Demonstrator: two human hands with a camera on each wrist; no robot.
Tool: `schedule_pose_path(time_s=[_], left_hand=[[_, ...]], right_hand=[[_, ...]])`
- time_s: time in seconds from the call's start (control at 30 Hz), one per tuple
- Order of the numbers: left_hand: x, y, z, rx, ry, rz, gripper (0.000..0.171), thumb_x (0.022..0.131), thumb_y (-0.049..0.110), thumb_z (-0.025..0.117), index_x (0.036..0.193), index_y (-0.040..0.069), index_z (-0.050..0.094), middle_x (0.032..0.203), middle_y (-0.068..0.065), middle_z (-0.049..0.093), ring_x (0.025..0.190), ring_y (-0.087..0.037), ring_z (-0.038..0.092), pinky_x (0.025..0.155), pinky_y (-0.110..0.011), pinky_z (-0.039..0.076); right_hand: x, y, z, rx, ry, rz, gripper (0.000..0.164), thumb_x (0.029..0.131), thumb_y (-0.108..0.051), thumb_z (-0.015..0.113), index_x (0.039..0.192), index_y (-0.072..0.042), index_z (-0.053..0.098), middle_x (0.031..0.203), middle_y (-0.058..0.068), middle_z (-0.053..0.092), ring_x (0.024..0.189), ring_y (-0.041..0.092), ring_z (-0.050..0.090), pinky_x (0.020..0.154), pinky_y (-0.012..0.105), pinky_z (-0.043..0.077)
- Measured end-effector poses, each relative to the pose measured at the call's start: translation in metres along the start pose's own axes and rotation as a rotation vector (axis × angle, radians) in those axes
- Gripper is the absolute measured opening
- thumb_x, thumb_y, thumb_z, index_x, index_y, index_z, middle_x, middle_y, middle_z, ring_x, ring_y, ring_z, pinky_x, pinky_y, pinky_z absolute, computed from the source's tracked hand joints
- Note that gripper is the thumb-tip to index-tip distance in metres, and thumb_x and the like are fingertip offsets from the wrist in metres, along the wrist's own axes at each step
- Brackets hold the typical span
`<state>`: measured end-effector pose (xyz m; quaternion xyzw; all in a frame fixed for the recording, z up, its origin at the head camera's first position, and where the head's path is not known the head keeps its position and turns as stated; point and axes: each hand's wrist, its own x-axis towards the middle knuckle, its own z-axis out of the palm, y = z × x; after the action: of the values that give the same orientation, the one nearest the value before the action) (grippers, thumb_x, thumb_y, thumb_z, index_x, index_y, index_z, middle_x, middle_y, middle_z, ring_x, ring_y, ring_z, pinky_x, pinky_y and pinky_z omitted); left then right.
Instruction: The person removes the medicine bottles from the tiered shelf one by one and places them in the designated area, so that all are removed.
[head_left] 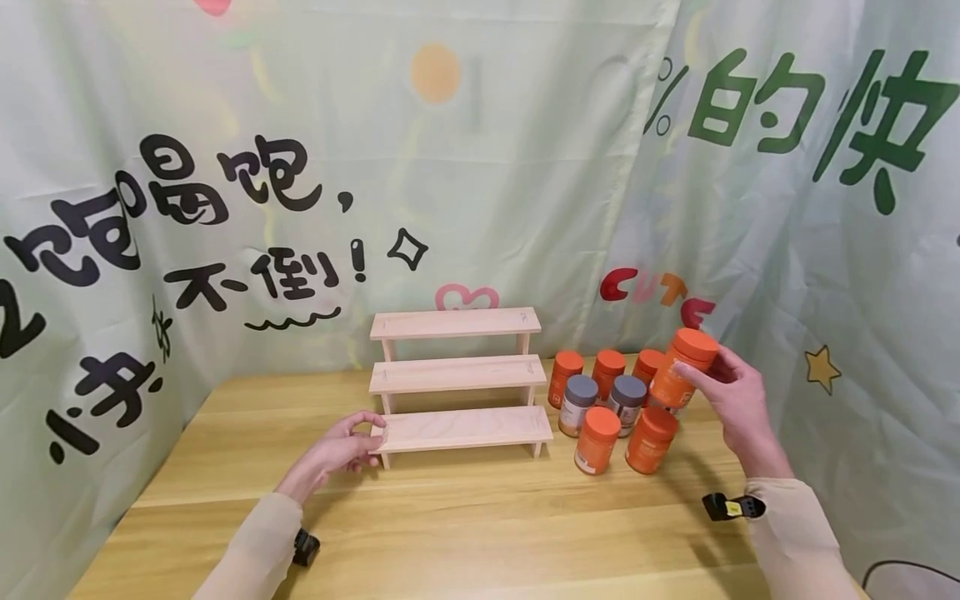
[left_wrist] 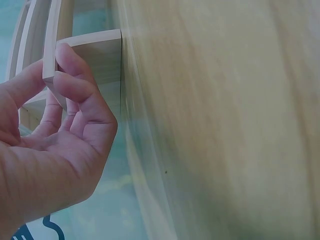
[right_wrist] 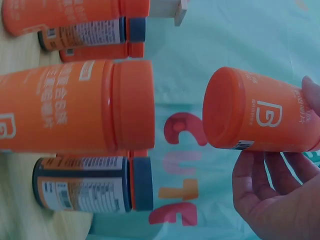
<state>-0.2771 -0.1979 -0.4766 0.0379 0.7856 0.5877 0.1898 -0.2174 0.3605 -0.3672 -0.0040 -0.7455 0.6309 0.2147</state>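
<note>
A three-tier light wooden display stand stands on the table. My left hand pinches the left end of its lowest shelf; in the left wrist view, the fingers curl under the board end. My right hand holds an orange plastic bottle with an orange lid, tilted and raised over the right side of the bottle group. In the right wrist view this held bottle shows its base and white lettering, with the thumb on one side and fingers on the other.
Right of the stand, several orange bottles stand close together with grey-lidded bottles among them. The wooden table extends in front. A printed pale green curtain hangs behind and at both sides.
</note>
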Motion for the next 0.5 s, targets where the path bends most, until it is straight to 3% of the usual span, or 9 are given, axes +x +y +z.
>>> schedule_pose_path(time_s=[0.2, 0.5], left_hand=[[0.001, -0.001, -0.001, 0.007, -0.003, 0.000, 0.034, 0.095, 0.020, 0.064, 0.125, 0.011, 0.049, 0.080, -0.002, 0.058, 0.069, -0.016, 0.064, 0.054, -0.026, 0.043], [0.004, -0.003, -0.001, 0.006, 0.003, 0.001, 0.033, 0.095, 0.019, 0.064, 0.123, 0.012, 0.050, 0.084, -0.003, 0.060, 0.069, -0.015, 0.064, 0.054, -0.025, 0.042]], right_hand=[[-0.003, 0.009, -0.010, 0.075, 0.008, -0.020, 0.045, 0.087, -0.006, 0.073, 0.127, -0.020, 0.060, 0.103, -0.016, 0.065, 0.092, 0.001, 0.058, 0.075, 0.008, 0.048], [-0.007, 0.022, -0.028, 0.004, 0.011, -0.011, 0.046, 0.088, -0.010, 0.073, 0.130, -0.020, 0.058, 0.105, -0.018, 0.061, 0.093, 0.000, 0.054, 0.077, 0.005, 0.045]])
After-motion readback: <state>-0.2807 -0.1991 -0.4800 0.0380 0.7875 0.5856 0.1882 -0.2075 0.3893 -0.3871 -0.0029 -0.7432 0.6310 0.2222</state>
